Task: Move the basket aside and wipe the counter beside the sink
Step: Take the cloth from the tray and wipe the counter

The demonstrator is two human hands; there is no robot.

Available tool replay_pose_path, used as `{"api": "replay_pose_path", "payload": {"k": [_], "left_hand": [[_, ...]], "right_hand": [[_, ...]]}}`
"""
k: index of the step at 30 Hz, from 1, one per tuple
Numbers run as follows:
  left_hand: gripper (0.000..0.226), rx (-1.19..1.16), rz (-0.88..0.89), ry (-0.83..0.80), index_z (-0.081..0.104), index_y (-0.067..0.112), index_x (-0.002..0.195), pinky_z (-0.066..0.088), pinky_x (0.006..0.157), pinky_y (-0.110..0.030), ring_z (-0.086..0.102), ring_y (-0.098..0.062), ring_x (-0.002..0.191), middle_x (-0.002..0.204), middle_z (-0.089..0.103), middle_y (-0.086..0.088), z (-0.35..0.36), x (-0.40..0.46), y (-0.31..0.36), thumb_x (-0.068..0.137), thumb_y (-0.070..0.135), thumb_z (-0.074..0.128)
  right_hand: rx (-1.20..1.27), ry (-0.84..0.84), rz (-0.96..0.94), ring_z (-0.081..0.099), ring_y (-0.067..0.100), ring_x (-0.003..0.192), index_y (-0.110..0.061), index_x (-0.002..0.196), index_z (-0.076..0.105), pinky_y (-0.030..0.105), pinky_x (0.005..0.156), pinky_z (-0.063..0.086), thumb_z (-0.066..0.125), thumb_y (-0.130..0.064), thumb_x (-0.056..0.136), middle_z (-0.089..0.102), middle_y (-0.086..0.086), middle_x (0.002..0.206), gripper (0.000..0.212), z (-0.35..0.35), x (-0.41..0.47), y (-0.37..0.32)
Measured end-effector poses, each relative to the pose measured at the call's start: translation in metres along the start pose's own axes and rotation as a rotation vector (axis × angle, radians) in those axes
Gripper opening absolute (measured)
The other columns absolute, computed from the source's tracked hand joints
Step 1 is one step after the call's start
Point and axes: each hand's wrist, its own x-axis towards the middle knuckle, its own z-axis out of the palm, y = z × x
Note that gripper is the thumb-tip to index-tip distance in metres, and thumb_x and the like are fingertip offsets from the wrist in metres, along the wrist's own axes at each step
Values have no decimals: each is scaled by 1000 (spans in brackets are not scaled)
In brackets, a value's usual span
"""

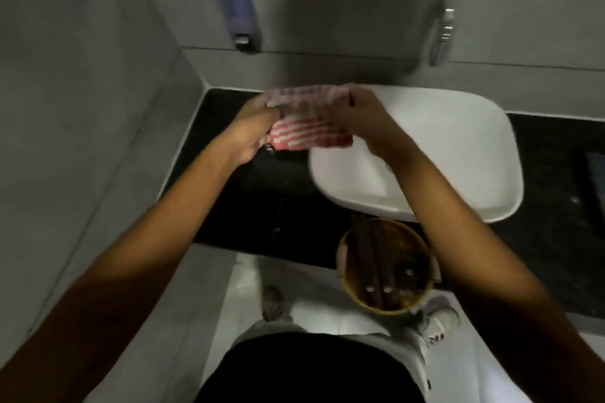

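Both hands are up over the dark surface [248,206] left of the sink [458,147], and between them hangs the cloth [307,127], red-and-white striped. The left hand [252,131] is closed on its left edge, the right hand [357,121] pinched shut on the top right corner, so the cloth is stretched and held in the air, apparently not touching the surface. The basket [386,268] sits at the near edge of the surface, just in front of the sink, with part of its round rim seeming to overhang the floor. That is the worry: the right forearm crosses directly above it, and a wide wiping stroke or a dropped elbow could knock it off the edge and spill the dark items inside. The cloth's lower fold also hangs close to the sink's rim, so a careless sweep could drag it into the basin. The picture is blurred, so how much of the surface has been wiped I cannot tell.
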Motion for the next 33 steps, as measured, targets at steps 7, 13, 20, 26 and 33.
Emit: {"api": "replay_pose_path", "payload": {"k": [7, 13, 20, 26, 33], "left_hand": [[23, 110, -360, -10, 71, 11, 115, 59, 75, -33, 71, -19, 90, 104, 75, -10, -112, -62, -150, 93, 7, 69], [43, 345, -416, 4, 57, 0, 138, 56, 103, -47, 65, -37, 121, 135, 65, -25, -98, -64, -220, 96, 4, 64], [52, 1011, 84, 92, 41, 13, 155, 27, 127, -42, 29, -29, 157, 165, 38, -10, -133, -48, -240, 107, 32, 46], [64, 1349, 119, -67, 8, 9, 165, 0, 134, -44, -2, -29, 163, 176, 1, -10, -147, 0, -262, 111, 39, 24], [63, 1354, 196, -51, 19, 6, 164, 11, 133, -48, 14, -29, 162, 174, 17, -13, -152, 6, -282, 111, 38, 28]], "right_hand": [[-328, -10, 463, 72, 32, 96, 4, 104, 73, 50, 90, 56, 70, -24, 89, 74, 22, 98, 32, 165, -20, 81], [-549, -27, 781, 52, 43, 136, 2, 146, 46, 48, 112, 45, 65, -35, 96, 54, 25, 146, 65, 203, -35, 129], [-580, 380, 732, 10, 50, 157, 13, 158, 13, 58, 130, 13, 39, -36, 107, 12, 36, 166, 75, 294, -66, 144], [-495, 585, 963, -1, 43, 161, 9, 161, 4, 54, 130, 3, 29, -57, 103, 0, 32, 170, 91, 344, -7, 158], [-602, 714, 884, 8, 45, 159, 10, 160, 12, 58, 129, 12, 32, -57, 99, 9, 33, 169, 94, 334, 53, 181]]}}
